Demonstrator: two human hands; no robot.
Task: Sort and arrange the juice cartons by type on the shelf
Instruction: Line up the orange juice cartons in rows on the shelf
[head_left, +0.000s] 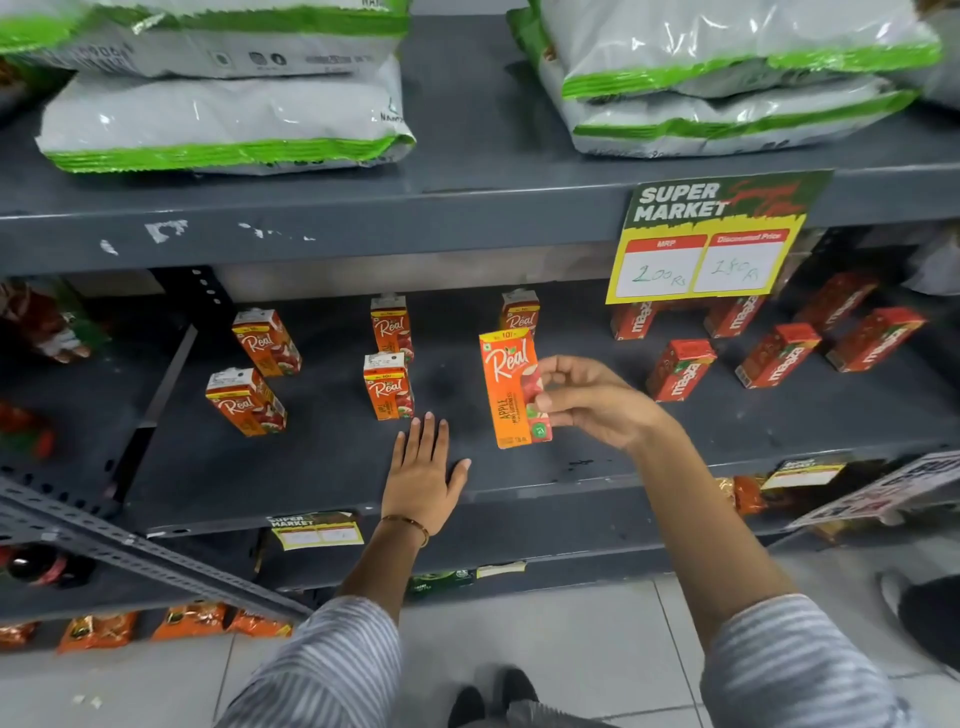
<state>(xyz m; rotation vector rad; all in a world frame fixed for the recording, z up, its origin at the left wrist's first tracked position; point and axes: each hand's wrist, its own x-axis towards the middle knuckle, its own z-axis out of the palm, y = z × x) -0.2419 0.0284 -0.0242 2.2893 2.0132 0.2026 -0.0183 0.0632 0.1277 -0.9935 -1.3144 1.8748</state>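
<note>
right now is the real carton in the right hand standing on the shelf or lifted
Lifted. The right hand pinches the carton by its right edge, upright, its base clear of the shelf. The left hand lies flat on the shelf.

A supermarket aisle.
A "SUPER MARKET" price tag (712, 236) is hanging from the grey metal shelf (363, 208), with juice cartons (388, 384) standing below it and bagged goods (223, 124) lying above.

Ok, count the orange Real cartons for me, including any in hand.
6. Two stand at the left, two mid-shelf, one at the back, and one is held in the right hand. The price sign could hide more.
</note>
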